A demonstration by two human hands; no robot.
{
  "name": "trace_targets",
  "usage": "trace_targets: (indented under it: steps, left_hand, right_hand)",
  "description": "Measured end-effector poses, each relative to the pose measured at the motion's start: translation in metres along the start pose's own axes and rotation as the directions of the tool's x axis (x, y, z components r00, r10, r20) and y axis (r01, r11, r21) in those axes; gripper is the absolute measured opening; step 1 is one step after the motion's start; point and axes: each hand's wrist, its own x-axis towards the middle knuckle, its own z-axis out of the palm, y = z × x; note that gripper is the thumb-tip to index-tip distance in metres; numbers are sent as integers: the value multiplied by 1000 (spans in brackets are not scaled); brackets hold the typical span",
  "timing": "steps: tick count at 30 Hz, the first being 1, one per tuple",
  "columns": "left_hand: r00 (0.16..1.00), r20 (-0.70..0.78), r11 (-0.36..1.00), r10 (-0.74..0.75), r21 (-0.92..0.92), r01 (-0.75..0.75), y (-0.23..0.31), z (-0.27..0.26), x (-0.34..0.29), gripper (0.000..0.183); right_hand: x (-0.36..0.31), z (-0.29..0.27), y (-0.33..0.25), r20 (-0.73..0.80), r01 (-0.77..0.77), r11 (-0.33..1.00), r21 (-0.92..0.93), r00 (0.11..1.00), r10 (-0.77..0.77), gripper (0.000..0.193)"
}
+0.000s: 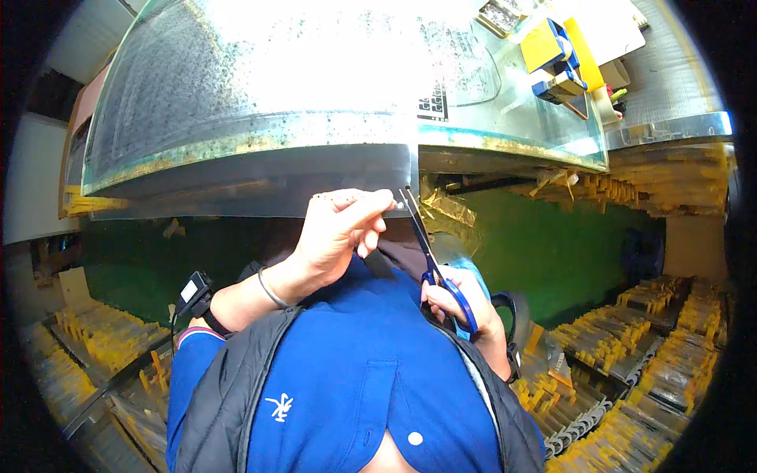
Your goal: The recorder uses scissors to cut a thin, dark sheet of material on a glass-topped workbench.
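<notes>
A large dark, see-through film sheet (260,183) lies over the bright glass tabletop and hangs past its front edge. At its right front corner, my left hand (335,232) is closed, thumb and fingertips pinching the film's edge. My right hand (471,298) has its fingers in the blue handles of a pair of scissors (426,251). The blades point up and away, slightly apart, with their tips beside the film's right edge, just right of my left fingertips. Whether the blades touch the film I cannot tell.
A glass-topped light table (505,146) spans the far side. A blue tape dispenser (561,85) stands at its back right, near yellow items. Racks of yellow-edged sheets (631,331) flank me, with more at lower left. The floor (544,244) is green.
</notes>
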Motion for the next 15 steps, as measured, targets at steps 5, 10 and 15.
trace_targets:
  steps: [5, 10, 15]
  left_hand:
    - [999, -6, 999, -41, 3, 41, 0, 1, 0, 17]
    - [1000, -7, 998, -23, 64, 24, 4, 4, 6, 14]
    - [1000, 0, 994, -8, 109, 8, 1, 9, 7, 13]
  right_hand:
    - [7, -1, -7, 67, -26, 997, 76, 998, 21, 22]
    - [7, 4, -15, 48, -119, 976, 183, 993, 112, 26]
    - [0, 37, -14, -270, -12, 1000, -4, 963, 11, 30]
